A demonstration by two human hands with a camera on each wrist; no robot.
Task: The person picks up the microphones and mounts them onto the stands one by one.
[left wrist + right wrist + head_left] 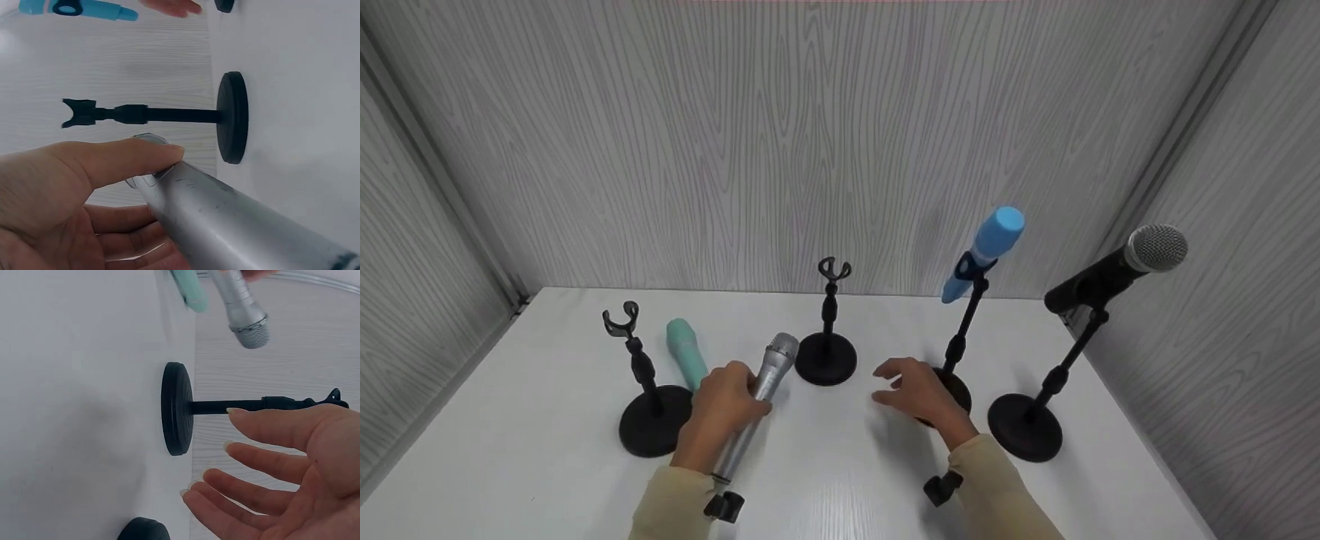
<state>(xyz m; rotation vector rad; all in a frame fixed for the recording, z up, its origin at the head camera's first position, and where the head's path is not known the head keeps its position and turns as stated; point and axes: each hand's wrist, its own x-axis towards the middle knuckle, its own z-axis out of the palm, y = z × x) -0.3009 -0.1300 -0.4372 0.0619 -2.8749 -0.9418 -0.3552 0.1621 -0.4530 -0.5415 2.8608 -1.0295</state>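
My left hand [725, 405] grips a silver microphone [769, 375] round its body, its mesh head tilted up and away; the thumb lies along the silver barrel [225, 219] in the left wrist view. My right hand [916, 391] holds nothing, its fingers loosely bent in the air beside the blue microphone's stand. Between and beyond both hands stands a bare black stand [829, 330] with a forked clip on top; the right wrist view shows its round base [177, 408] behind my fingers. A teal microphone [685, 349] lies on the table just beyond the left hand, partly hidden by it.
Another bare black stand [649, 397] is at the left. On the right, one stand [958, 345] carries a blue microphone [996, 236], and another [1054, 382] carries a black microphone [1110, 274] with a silver mesh head. Grey wood-grain panels [810, 150] enclose the white table [547, 420].
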